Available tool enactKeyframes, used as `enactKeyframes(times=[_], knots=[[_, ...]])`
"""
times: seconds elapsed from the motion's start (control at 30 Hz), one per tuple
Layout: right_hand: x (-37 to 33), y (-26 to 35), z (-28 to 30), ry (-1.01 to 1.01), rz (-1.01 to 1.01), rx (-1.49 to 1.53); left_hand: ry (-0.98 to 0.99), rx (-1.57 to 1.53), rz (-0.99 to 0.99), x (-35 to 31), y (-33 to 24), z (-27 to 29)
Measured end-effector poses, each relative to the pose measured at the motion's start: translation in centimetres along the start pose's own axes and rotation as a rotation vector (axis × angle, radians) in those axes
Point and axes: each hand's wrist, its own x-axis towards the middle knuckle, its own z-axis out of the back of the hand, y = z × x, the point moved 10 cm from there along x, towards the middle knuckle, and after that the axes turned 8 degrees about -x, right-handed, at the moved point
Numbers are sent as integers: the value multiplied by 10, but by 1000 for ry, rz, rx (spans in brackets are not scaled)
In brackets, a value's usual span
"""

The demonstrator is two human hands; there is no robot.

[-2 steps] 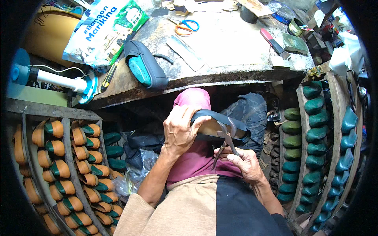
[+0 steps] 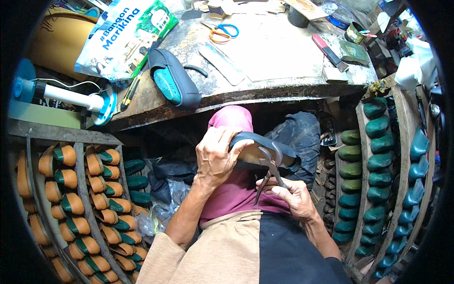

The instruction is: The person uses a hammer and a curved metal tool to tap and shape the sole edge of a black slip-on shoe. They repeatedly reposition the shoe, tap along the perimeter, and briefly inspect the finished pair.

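Observation:
A dark grey-blue shoe upper with a tan sole side (image 2: 246,155) lies across my lap, tan face up. Its far end is gripped by my left hand (image 2: 218,154), fingers over the edge and thumb along the rim. My right hand (image 2: 291,195) is closed round the handles of metal pincers (image 2: 273,165). The pincers' curved jaws are apart and stand over the tan face, near the upper's right part. Whether the jaws touch it I cannot tell. On the bench lies another dark grey shoe (image 2: 182,80) with a teal shoe last in it.
The worn bench (image 2: 265,87) holds orange-and-blue scissors (image 2: 221,34), a red-handled knife (image 2: 330,52), a yellow-black cutter (image 2: 130,93) and a printed bag (image 2: 124,40). Racks of tan shoes (image 2: 68,177) stand left, green shoe lasts (image 2: 379,161) right. Clear plastic (image 2: 161,208) lies beside my left forearm.
The pincers' jaws have shifted slightly to the left over the tan face. My left hand and the shoe upper stay in place.

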Motion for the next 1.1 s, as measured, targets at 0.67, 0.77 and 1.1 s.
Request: enactKeyframes(times=[0.67,0.77,1.1], knots=[[26,-16,-13,-221,43,73,31,150,94,-5,-7,-7],[29,-11,-11,-132,-6,38,32,167,81,-7,-9,-5],[26,-9,0,-115,65,-447,85,138,277,-29,2,-10]])
